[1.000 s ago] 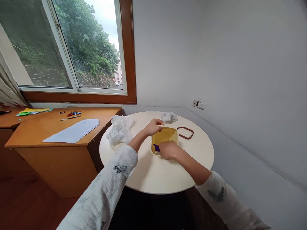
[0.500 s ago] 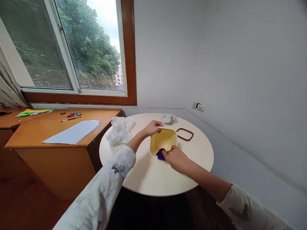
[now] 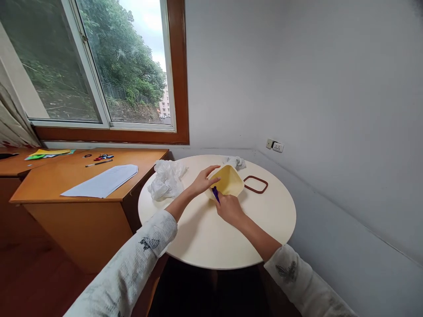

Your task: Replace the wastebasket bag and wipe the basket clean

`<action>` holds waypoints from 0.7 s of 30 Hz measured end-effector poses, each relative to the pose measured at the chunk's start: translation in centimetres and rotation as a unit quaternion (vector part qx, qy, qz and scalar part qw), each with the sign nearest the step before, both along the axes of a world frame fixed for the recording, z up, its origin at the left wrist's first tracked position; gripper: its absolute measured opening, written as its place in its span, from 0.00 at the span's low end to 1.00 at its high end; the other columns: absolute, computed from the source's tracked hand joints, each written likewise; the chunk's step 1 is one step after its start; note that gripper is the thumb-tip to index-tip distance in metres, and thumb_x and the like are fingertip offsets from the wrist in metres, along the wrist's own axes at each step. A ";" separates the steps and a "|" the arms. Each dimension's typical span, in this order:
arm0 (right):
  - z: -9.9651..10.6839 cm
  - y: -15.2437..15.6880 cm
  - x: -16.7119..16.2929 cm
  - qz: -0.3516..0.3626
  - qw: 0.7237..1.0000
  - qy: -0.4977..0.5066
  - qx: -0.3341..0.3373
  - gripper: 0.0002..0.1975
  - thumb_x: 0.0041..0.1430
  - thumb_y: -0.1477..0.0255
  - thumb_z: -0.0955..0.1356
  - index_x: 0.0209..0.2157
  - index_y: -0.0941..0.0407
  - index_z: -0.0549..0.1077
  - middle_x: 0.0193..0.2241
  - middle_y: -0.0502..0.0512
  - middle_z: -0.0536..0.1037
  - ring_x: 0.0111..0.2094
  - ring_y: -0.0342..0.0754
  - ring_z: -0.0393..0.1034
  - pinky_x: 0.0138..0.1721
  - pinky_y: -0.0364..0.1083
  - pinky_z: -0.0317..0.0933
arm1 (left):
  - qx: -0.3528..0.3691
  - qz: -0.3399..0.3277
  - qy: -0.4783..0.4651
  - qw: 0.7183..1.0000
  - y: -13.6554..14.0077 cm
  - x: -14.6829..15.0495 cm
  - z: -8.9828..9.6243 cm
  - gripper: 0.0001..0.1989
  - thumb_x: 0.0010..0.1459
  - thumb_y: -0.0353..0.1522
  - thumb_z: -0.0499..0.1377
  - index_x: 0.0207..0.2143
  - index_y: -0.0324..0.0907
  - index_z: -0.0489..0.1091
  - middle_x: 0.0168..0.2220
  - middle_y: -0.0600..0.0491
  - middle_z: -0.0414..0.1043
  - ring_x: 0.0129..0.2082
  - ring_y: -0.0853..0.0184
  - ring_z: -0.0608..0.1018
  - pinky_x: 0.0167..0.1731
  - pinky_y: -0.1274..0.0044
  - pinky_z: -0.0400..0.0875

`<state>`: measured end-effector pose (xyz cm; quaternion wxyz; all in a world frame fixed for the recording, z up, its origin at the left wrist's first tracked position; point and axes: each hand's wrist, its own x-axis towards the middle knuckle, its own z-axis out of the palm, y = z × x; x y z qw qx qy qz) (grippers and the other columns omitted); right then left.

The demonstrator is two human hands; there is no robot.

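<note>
A yellow plastic container (image 3: 230, 179) with rounded corners is tilted above the round table, its hollow side toward me. My left hand (image 3: 201, 181) is at its left edge, thumb over the rim and fingers reaching along the far side. At the near left corner, my right hand (image 3: 230, 209) is closed on a purple cloth (image 3: 216, 193) and pressed against the rim. Most of the cloth is hidden by the right hand. Just right of the container lies a brown rounded-rectangular ring (image 3: 256, 184), flat on the table.
The white round table (image 3: 211, 251) also bears a crumpled clear plastic bag (image 3: 167, 180) at left and another crumpled bag (image 3: 235, 162) behind the container. A wooden desk (image 3: 66, 165) on the left holds paper sheets (image 3: 102, 181) and a pen (image 3: 99, 163). A wall socket (image 3: 278, 147) is behind.
The container has been turned and tilted up, its far edge now higher. My left hand has shifted to its left side; my right hand and the cloth have moved up and left along the rim.
</note>
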<state>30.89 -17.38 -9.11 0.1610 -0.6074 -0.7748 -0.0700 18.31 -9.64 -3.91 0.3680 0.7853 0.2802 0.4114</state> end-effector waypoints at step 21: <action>0.7 -2.6 0.4 0.047 0.992 -0.023 -0.114 0.14 0.60 0.72 0.55 0.45 0.59 0.64 0.36 0.61 0.76 0.36 0.54 0.70 0.33 0.47 0.57 | -0.058 0.042 0.046 0.996 1.0 0.3 -0.6 0.26 0.36 0.24 0.49 0.40 0.37 0.74 0.36 0.51 0.76 0.37 0.64 0.73 0.35 0.76 0.69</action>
